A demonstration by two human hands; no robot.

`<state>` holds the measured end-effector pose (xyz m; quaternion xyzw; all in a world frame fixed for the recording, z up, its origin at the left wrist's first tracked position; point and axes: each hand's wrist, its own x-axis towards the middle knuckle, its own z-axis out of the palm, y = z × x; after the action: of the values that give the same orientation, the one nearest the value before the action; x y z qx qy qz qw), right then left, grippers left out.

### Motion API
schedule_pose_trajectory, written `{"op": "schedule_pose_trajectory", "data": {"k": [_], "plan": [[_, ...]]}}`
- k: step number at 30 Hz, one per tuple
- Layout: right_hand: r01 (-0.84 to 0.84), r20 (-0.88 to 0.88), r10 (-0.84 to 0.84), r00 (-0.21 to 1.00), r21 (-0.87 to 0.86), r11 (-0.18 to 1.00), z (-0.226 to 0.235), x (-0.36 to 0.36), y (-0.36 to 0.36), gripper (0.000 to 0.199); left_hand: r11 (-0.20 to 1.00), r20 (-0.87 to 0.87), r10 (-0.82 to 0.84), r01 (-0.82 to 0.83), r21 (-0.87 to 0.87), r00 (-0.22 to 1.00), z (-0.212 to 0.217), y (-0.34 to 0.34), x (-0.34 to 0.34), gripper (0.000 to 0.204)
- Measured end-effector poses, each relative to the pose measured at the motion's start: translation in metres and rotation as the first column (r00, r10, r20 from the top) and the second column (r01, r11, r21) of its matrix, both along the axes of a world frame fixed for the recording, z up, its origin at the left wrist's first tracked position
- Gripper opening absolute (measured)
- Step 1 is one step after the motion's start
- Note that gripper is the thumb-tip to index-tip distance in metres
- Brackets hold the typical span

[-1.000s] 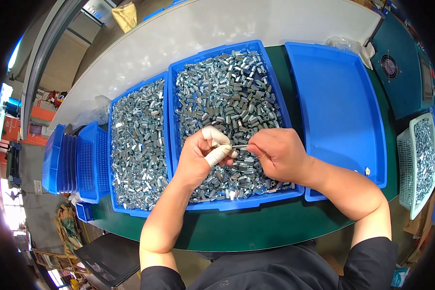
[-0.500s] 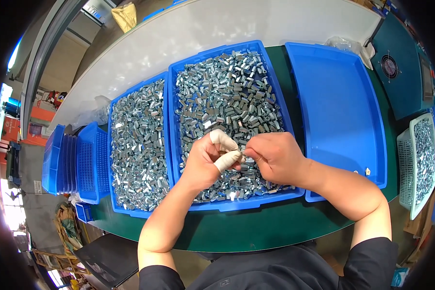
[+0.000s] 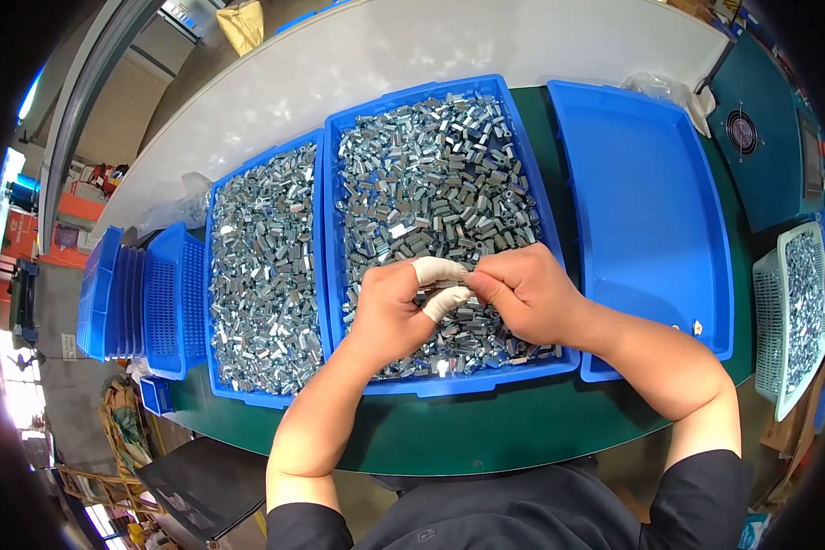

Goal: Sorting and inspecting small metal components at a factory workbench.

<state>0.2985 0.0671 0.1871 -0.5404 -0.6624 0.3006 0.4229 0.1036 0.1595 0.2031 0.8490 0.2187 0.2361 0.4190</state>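
Far left, we had a blue tray (image 3: 252, 399) of glinting metal pieces (image 3: 261, 266); next, the left hand (image 3: 394, 307), white-wrapped finger and thumb pinched, met the right hand (image 3: 533, 293), pinched too, its grip's contents hidden from us! Beneath both, equally near, hard hexagonal parts (image 3: 431, 183) lay, axes jumbled; rightmost, a smooth plastic tray (image 3: 646, 220).

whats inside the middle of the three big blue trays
The middle tray holds a heap of small silvery metal pieces. The left hand and right hand cover some of them, and the heap hides most of the tray's floor.
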Motion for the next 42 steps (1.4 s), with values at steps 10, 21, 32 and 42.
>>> {"op": "schedule_pose_trajectory", "data": {"k": [10,21,32,42], "plan": [[0.125,-0.018,-0.123,0.992,0.097,0.987,-0.002,0.003,-0.002,0.031,0.978,0.135,0.091,-0.063,-0.198,0.987,-0.007,0.016,-0.009,0.019],[0.175,-0.042,-0.174,0.984,0.032,0.984,-0.005,0.013,0.004,0.030,0.825,0.040,0.473,-0.459,0.329,0.880,-0.005,0.046,-0.030,0.027],[0.153,-0.008,-0.153,0.988,0.026,0.988,-0.005,0.013,0.004,0.028,0.825,-0.308,0.404,-0.197,0.530,0.861,-0.013,0.028,-0.023,0.021],[0.111,0.069,-0.115,0.991,0.063,0.992,-0.007,0.012,0.005,0.027,0.989,0.033,0.148,-0.149,0.006,0.988,-0.001,0.017,-0.011,0.020]]}}
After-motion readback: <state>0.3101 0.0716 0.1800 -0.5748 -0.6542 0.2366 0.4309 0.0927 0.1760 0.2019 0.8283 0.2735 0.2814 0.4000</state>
